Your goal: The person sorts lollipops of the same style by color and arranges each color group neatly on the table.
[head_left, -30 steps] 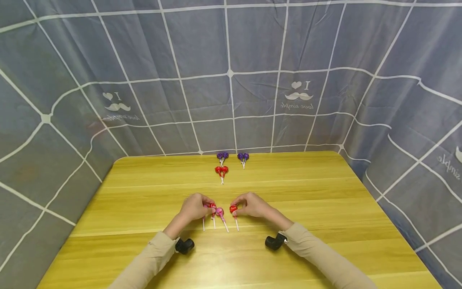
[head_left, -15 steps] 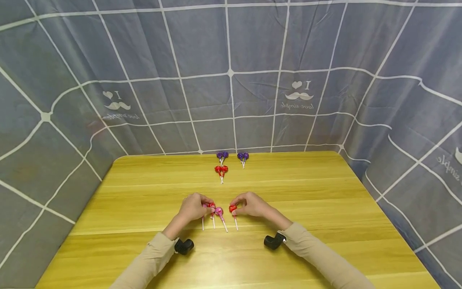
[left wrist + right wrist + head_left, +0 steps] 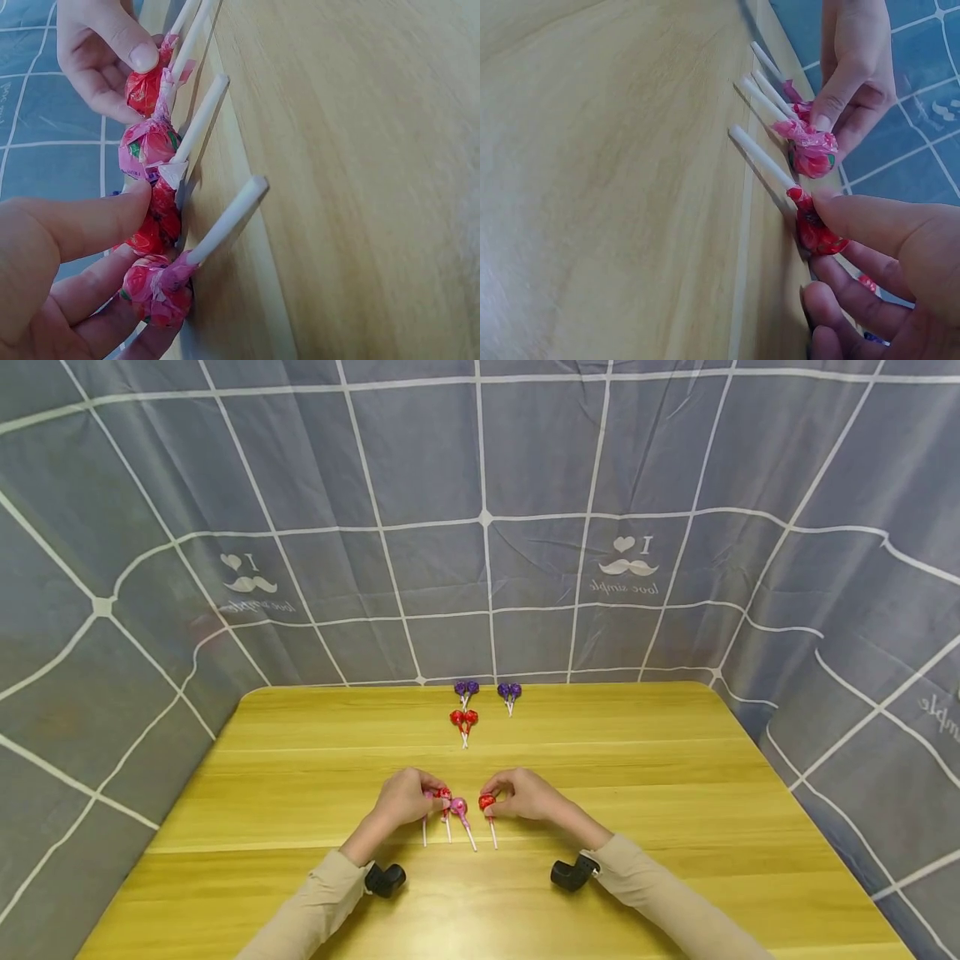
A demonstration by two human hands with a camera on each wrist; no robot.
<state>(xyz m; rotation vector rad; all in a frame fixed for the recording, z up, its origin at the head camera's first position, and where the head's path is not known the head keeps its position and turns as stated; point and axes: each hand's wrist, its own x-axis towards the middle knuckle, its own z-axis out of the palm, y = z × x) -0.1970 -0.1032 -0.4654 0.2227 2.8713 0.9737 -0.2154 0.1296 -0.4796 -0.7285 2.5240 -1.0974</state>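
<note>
My left hand (image 3: 405,797) pinches a red-wrapped lollipop (image 3: 155,229) by its head between thumb and fingers. A pink lollipop (image 3: 157,292) lies against the fingers of that hand, on its outer side. Between the two hands is another pink lollipop (image 3: 459,807), close beside the left thumb, its stick pointing toward me. My right hand (image 3: 525,795) holds a second red lollipop (image 3: 814,229) by the head with thumb and fingers. All these white sticks slant toward the near side of the table.
Farther back on the wooden table (image 3: 300,777) lies a crossed pair of red lollipops (image 3: 464,718). Behind it are two pairs of purple lollipops, a left pair (image 3: 467,688) and a right pair (image 3: 510,691). A grey gridded curtain (image 3: 420,560) hangs along the back and sides.
The head view has shifted slightly, so everything sits a little lower in it. Both hands keep their hold on the red lollipops, and the lollipops stay in the same arrangement.
</note>
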